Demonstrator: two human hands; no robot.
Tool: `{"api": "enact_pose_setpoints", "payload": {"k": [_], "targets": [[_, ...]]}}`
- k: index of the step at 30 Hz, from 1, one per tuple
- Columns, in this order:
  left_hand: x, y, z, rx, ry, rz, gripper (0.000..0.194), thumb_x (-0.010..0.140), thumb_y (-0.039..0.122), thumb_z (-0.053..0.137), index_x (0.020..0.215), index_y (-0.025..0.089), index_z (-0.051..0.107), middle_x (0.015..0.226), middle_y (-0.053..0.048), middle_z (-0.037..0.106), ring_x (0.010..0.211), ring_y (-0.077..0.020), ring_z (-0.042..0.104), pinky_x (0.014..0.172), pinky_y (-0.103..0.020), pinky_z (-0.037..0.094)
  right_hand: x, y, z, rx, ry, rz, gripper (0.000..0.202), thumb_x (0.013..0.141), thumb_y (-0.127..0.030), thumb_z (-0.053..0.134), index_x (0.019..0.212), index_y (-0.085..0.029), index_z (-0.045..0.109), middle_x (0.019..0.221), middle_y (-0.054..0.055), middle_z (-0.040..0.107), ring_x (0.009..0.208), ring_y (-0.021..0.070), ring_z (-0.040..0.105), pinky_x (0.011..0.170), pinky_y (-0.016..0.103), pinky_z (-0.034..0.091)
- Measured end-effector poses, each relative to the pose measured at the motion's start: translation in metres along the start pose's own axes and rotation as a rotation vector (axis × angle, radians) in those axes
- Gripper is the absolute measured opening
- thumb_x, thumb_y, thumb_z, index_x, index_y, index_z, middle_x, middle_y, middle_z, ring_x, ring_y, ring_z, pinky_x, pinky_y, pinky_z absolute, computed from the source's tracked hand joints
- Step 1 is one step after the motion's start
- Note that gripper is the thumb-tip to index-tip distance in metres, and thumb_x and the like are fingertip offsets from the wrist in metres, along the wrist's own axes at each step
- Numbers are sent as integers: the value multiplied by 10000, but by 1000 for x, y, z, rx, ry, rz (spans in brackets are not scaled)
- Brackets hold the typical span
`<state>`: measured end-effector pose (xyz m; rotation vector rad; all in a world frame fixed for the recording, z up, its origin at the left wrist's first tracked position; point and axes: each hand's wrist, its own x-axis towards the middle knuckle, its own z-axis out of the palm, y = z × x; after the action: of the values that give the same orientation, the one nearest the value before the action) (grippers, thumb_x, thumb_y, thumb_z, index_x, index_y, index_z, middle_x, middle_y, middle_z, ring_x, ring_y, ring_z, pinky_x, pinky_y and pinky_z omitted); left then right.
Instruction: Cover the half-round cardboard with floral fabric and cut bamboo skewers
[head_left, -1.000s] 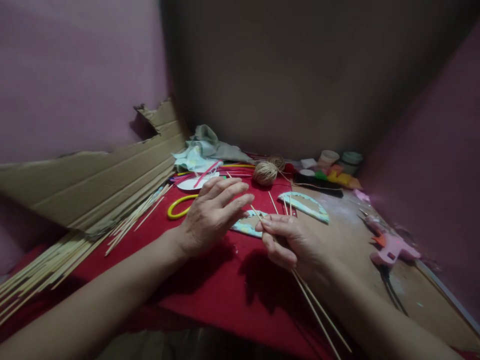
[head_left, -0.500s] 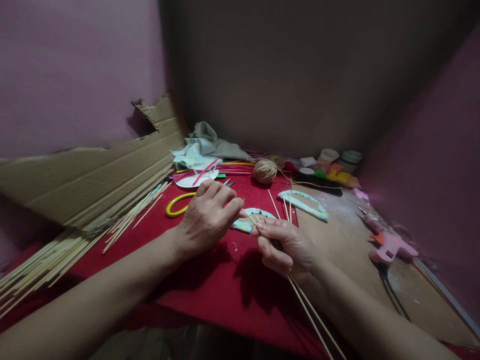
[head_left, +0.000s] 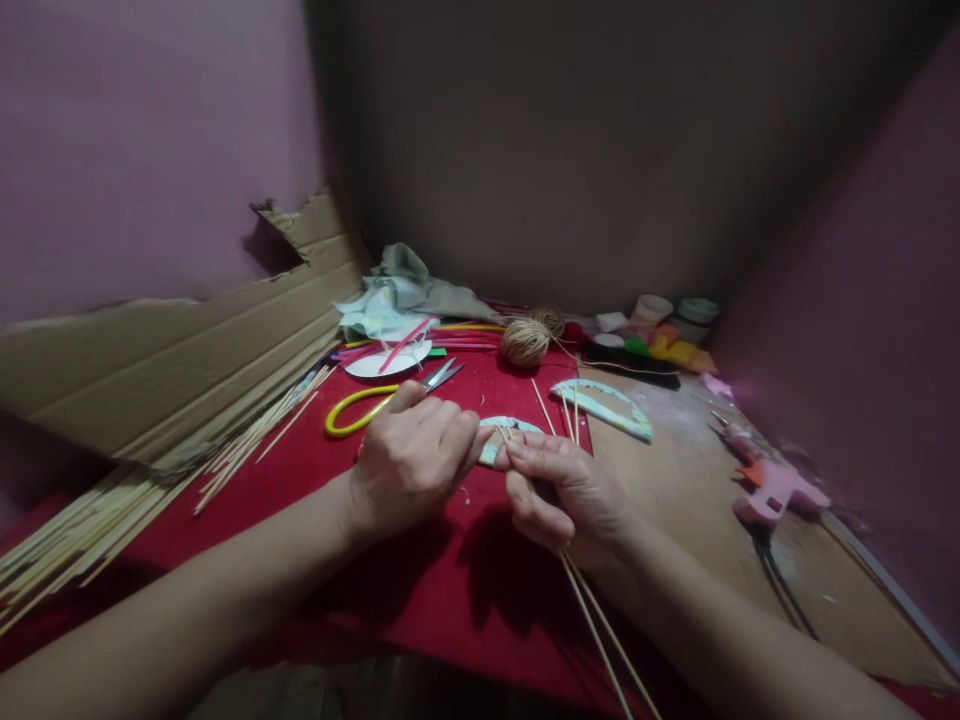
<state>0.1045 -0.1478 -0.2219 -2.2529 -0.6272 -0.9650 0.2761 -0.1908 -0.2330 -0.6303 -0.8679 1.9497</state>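
Note:
My right hand (head_left: 559,485) is closed around thin wooden sticks (head_left: 593,630), whose long ends slant down toward the table's near edge. My left hand (head_left: 424,460) is curled shut, its thumb and finger pinching the sticks' short far ends close to my right fingertips. Just behind the hands lies a half-round piece with a patterned cloth rim (head_left: 517,424), partly covered by them. A second half-round piece (head_left: 628,424) rests farther right. Several more stick tips (head_left: 543,405) show beyond my right hand; whether it holds them I cannot tell. Yellow-handled scissors (head_left: 349,408) lie open behind my left hand.
Many loose sticks (head_left: 112,530) lie at the left beside a leaning cardboard sheet (head_left: 225,350). Twine balls (head_left: 525,343), crumpled cloth (head_left: 390,300) and a white disc (head_left: 386,362) are at the back. A pink glue gun (head_left: 780,495) with its cord lies right, on a brown board (head_left: 697,500).
My left hand has shifted slightly down, closer to my right hand, baring the scissor blades. The whole view has drifted a little; the grip on the sticks looks the same.

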Motion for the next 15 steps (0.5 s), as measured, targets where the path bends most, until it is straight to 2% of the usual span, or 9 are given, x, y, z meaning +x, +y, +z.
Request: {"api": "enact_pose_setpoints", "payload": {"k": [3, 5, 7, 10, 12, 15], "targets": [[0, 4, 0, -153, -10, -75, 213, 882, 164, 527, 674, 139, 563, 550, 4, 531, 516, -127, 446, 603, -305, 347, 2, 2, 3, -24, 45, -44, 133, 794, -279, 606, 760, -152, 590, 471, -5, 637, 226, 30, 299, 252, 139, 236], [1, 4, 0, -389, -50, -188, 186, 899, 171, 503, 737, 127, 584, 624, -6, 585, 547, -113, 472, 605, -279, 367, 2, 4, 4, -35, 71, -60, 136, 797, -280, 609, 757, -152, 586, 474, -2, 639, 231, 29, 310, 258, 135, 236], [3, 2, -3, -693, -152, -374, 215, 915, 217, 479, 749, 131, 584, 648, 3, 574, 560, -96, 470, 575, -244, 375, 0, 3, 7, -37, 62, -59, 137, 792, -276, 617, 750, -149, 589, 472, 0, 637, 233, 24, 302, 263, 131, 231], [6, -5, -14, -1177, -383, -620, 277, 918, 308, 469, 712, 146, 557, 578, 44, 446, 512, -71, 382, 484, -203, 322, -5, -4, 7, -6, 6, -65, 143, 797, -282, 620, 743, -151, 599, 450, -20, 616, 230, 18, 255, 264, 132, 221], [6, -9, -22, -1425, -492, -674, 287, 908, 336, 487, 699, 147, 542, 571, 48, 407, 503, -62, 335, 455, -193, 285, -8, -13, 3, 34, 37, -111, 127, 796, -268, 629, 745, -154, 606, 410, -58, 564, 238, 12, 221, 274, 128, 233], [4, -11, -28, -1583, -556, -691, 258, 900, 330, 510, 728, 142, 554, 587, 40, 424, 510, -58, 334, 452, -186, 280, -8, -27, -9, 77, 179, -189, 106, 774, -232, 654, 732, -149, 604, 389, -89, 503, 253, 8, 225, 288, 123, 247]]}}
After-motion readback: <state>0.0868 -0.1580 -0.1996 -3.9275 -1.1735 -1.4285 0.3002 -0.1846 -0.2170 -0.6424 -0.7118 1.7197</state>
